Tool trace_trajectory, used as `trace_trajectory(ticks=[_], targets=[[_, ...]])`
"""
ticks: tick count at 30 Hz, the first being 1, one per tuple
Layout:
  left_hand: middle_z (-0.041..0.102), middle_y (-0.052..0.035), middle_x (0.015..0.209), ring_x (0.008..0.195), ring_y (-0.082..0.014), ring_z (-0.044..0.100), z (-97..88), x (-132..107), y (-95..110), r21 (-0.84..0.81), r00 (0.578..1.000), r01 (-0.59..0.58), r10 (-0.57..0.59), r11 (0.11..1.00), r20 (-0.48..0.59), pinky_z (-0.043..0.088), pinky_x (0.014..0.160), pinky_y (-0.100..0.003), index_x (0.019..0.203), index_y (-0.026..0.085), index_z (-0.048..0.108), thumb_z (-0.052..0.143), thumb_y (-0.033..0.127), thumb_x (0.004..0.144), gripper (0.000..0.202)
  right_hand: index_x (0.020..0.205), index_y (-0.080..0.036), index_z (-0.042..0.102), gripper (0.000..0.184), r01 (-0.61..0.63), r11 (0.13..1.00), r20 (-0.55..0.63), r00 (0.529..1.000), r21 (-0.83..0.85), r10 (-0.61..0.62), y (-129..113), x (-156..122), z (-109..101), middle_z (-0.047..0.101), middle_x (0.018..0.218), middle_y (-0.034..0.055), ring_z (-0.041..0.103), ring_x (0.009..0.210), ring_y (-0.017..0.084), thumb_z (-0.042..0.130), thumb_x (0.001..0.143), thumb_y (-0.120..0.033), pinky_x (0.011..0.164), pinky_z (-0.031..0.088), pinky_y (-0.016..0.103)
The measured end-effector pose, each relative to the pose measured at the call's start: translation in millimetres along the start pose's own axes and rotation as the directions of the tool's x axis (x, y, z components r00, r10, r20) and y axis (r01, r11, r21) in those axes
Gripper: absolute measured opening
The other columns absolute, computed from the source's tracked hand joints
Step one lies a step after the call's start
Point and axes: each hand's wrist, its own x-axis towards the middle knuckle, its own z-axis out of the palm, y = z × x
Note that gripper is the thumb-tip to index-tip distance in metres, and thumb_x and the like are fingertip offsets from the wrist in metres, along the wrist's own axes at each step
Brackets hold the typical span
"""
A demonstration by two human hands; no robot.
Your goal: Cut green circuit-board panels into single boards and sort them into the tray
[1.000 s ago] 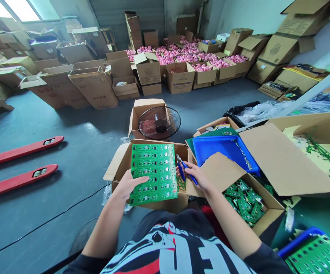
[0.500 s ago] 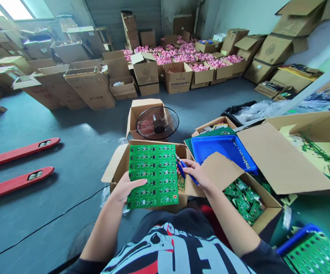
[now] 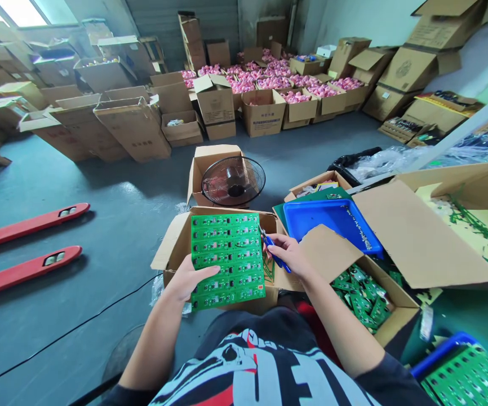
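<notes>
A green circuit board panel, made of several strips with small parts on them, is held up over an open cardboard box. My left hand grips its left edge, thumb on the top face and the other fingers hidden beneath. My right hand is closed around blue-handled cutting pliers. The pliers' jaws are at the panel's upper right edge; whether they touch it I cannot tell. Thin green offcut strips show inside the box, right of the panel.
A blue tray with small bits and a box of small circuit boards are on the right. More panels lie in another blue tray. A black fan guard stands ahead; red pallet-jack forks are at left.
The handles of the pliers have come closer together in my right hand. The panel has tilted very slightly, with my left hand still on it.
</notes>
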Motion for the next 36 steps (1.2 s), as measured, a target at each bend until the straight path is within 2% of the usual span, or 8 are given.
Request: trace_trajectory(ticks=[4, 8, 11, 19, 23, 26, 29, 36], targets=[[0.068, -0.0122, 0.097, 0.093, -0.0319, 0.060, 4.3, 0.8, -1.2, 0.107, 0.996, -0.038, 0.046, 0.994, -0.076, 0.048, 0.082, -0.042, 0.096, 0.013, 0.062, 0.076, 0.026, 0.049, 0.051, 0.089, -0.016, 0.061, 0.032, -0.018, 0.992, -0.082, 0.997, -0.125, 0.008, 9.9, 4.8, 2.2, 0.062, 0.071, 0.0022, 0.054, 0.056, 0.012, 0.062, 0.063, -0.034, 0.056, 0.045, 0.028], [0.069, -0.0103, 0.093, 0.092, -0.0308, 0.061, 8.1, 1.6, -2.5, 0.191, 0.990, -0.070, 0.092, 0.979, -0.110, 0.048, 0.081, -0.041, 0.092, 0.012, 0.063, 0.074, 0.027, 0.052, 0.044, 0.091, -0.014, 0.061, 0.032, 0.017, 0.974, -0.160, 0.986, -0.227, -0.054, 18.5, 7.4, 6.1, 0.066, 0.085, 0.0070, 0.060, 0.076, 0.019, 0.059, 0.064, -0.031, 0.071, 0.048, 0.034], [0.069, -0.0083, 0.091, 0.089, -0.0294, 0.062, 11.2, 1.3, -3.5, 0.229, 0.985, -0.087, 0.117, 0.970, -0.125, 0.049, 0.079, -0.040, 0.089, 0.013, 0.064, 0.073, 0.027, 0.054, 0.039, 0.094, -0.014, 0.061, 0.031, 0.026, 0.951, -0.177, 0.981, -0.309, -0.085, 20.6, 8.0, 7.8, 0.066, 0.091, 0.0081, 0.060, 0.085, 0.021, 0.057, 0.066, -0.028, 0.079, 0.046, 0.036], [0.070, -0.0061, 0.086, 0.085, -0.0282, 0.063, 22.7, -1.7, -6.2, 0.362, 0.965, -0.114, 0.190, 0.925, -0.182, 0.048, 0.080, -0.042, 0.086, 0.015, 0.065, 0.070, 0.028, 0.057, 0.033, 0.097, -0.017, 0.062, 0.032, -0.020, 0.878, -0.223, 0.970, -0.478, -0.099, 19.1, 8.1, 8.4, 0.066, 0.097, 0.0078, 0.060, 0.091, 0.024, 0.057, 0.067, -0.028, 0.083, 0.045, 0.039], [0.069, -0.0072, 0.090, 0.087, -0.0290, 0.063, 17.6, -1.5, -4.1, 0.306, 0.974, -0.101, 0.156, 0.947, -0.161, 0.048, 0.081, -0.043, 0.088, 0.015, 0.064, 0.071, 0.027, 0.056, 0.035, 0.097, -0.016, 0.062, 0.034, -0.020, 0.914, -0.219, 0.973, -0.405, -0.076, 19.5, 6.4, 7.6, 0.066, 0.094, 0.0084, 0.060, 0.087, 0.023, 0.059, 0.066, -0.029, 0.082, 0.045, 0.040], [0.069, -0.0100, 0.094, 0.090, -0.0305, 0.062, 8.9, -2.1, -0.4, 0.179, 0.993, -0.066, 0.082, 0.982, -0.087, 0.049, 0.079, -0.042, 0.093, 0.014, 0.063, 0.074, 0.027, 0.052, 0.044, 0.094, -0.016, 0.061, 0.034, -0.026, 0.986, -0.140, 0.990, -0.167, 0.002, 18.0, 4.2, 3.9, 0.066, 0.085, 0.0060, 0.061, 0.076, 0.019, 0.060, 0.064, -0.032, 0.076, 0.047, 0.037], [0.068, -0.0118, 0.096, 0.092, -0.0317, 0.061, 2.4, -4.1, 2.5, 0.094, 0.999, -0.026, 0.028, 0.995, -0.027, 0.050, 0.079, -0.041, 0.096, 0.013, 0.061, 0.076, 0.025, 0.049, 0.051, 0.092, -0.018, 0.061, 0.033, -0.019, 1.000, -0.076, 0.997, 0.008, 0.019, 12.3, 1.0, 0.2, 0.065, 0.080, 0.0027, 0.060, 0.070, 0.015, 0.063, 0.063, -0.032, 0.074, 0.047, 0.033], [0.068, -0.0122, 0.096, 0.093, -0.0333, 0.060, 2.1, -7.1, 2.5, 0.030, 1.000, -0.003, 0.003, 1.000, -0.011, 0.049, 0.081, -0.043, 0.097, 0.014, 0.061, 0.078, 0.024, 0.047, 0.053, 0.088, -0.018, 0.062, 0.025, 0.014, 1.000, -0.014, 1.000, 0.019, -0.014, -4.6, -3.6, -0.9, 0.061, 0.075, 0.0005, 0.054, 0.062, 0.010, 0.063, 0.065, -0.029, 0.063, 0.044, 0.025]])
